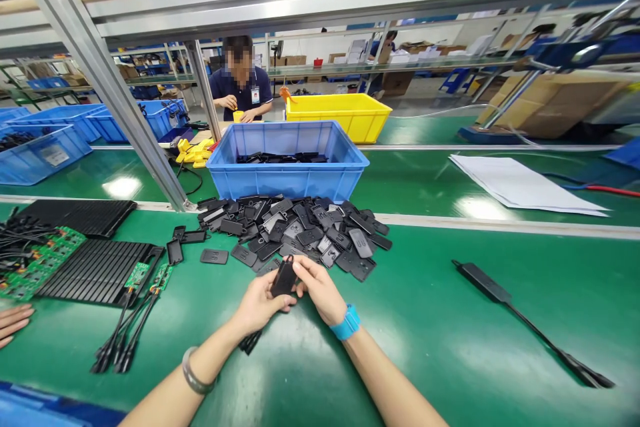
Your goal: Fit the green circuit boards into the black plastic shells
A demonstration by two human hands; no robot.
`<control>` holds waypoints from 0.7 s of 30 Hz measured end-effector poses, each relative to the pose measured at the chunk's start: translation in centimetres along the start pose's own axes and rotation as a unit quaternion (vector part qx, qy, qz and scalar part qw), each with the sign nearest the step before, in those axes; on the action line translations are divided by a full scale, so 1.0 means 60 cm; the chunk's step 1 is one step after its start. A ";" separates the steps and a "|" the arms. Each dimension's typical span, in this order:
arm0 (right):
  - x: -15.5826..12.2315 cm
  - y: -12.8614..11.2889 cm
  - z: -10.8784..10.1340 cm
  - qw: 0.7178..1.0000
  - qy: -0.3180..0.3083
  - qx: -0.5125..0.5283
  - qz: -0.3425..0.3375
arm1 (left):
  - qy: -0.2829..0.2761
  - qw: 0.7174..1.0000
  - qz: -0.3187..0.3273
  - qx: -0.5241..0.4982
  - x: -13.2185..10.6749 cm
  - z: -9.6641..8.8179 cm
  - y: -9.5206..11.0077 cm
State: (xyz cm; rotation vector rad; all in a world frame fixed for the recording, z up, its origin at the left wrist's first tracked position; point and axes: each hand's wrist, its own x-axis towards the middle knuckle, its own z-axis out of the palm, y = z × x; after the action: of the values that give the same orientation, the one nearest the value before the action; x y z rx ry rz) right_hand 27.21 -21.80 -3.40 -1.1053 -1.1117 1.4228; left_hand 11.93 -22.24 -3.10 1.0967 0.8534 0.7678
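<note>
My left hand (259, 301) hides part of the black rectangular plastic casing (283, 279) I hold; the left edge cuts off a co-worker's hand (14, 323); print on the rectangular white badge (255, 95) is unreadable.

Yellow bin (350, 115) at back; white papers (520, 183) right.

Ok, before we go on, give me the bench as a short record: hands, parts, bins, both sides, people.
Left hand: holds a black case
Right hand: grips the same case at its right side
Parts: heap of black covers beyond the hands
Bins: blue bin behind the heap, black pieces inside; yellow bin farther back
Left side: green circuit boards by a ribbed tray
Right side: black cabled unit
People: co-worker opposite; another person's hand, far left
</note>
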 end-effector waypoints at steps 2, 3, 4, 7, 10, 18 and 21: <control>0.002 0.000 -0.002 1.000 -0.018 -0.012 -0.001 | 0.011 1.000 0.003 0.005 -0.002 -0.001 0.001; 0.003 0.000 -0.003 1.000 -0.016 -0.018 -0.006 | 0.016 1.000 0.003 0.007 -0.002 -0.001 0.000; 0.004 0.002 -0.003 0.999 -0.011 -0.028 -0.011 | 0.020 1.000 0.000 0.009 -0.002 -0.001 0.000; -0.002 0.005 0.006 0.993 0.025 -0.106 -0.043 | 0.029 1.000 0.000 0.006 -0.001 0.002 -0.005; -0.019 0.002 0.027 0.943 0.081 -0.291 -0.141 | 0.037 0.998 0.035 -0.029 -0.005 0.011 -0.012; -0.046 -0.080 -0.104 0.753 0.180 -0.622 -0.119 | -0.135 0.987 0.056 0.059 -0.030 0.005 0.007; -0.073 -0.116 -0.211 0.659 0.322 -0.679 -0.030 | -0.111 0.965 0.109 0.211 -0.030 -0.019 0.037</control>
State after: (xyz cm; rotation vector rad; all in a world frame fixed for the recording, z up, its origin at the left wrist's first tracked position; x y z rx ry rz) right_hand 41.17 -24.30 1.70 -2.2832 -1.5708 -0.2444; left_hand 9.88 -22.68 -0.87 1.6449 0.7274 0.6391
